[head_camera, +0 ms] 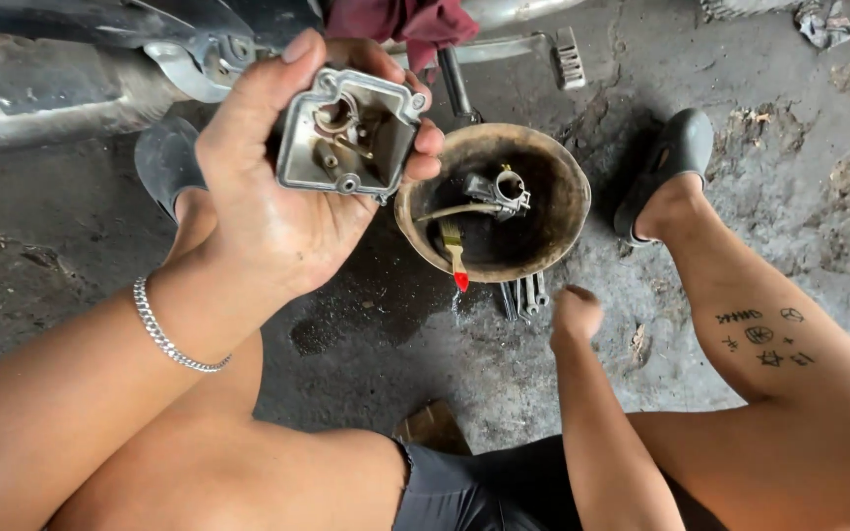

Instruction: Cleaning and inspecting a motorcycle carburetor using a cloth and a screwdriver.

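The person is squatting on a grimy, oil-stained concrete floor (366,354), with one motorcycle exhaust pipe (41,88) running along the upper left. The left hand (268,187) is lifting palm-up, wrist wearing one silver chain bracelet (169,339), fingers clamping around one metal carburetor float bowl (351,133) held above the floor. Just right, one round dark bowl (553,197) is sitting on the floor, holding one small carburetor part (499,192) and one paintbrush (455,251). A few wrenches (525,295) are lying just below it. The right hand (575,313) is hanging curled, fingers together, gripping nothing visible. Two grey sandals (676,157) are showing.
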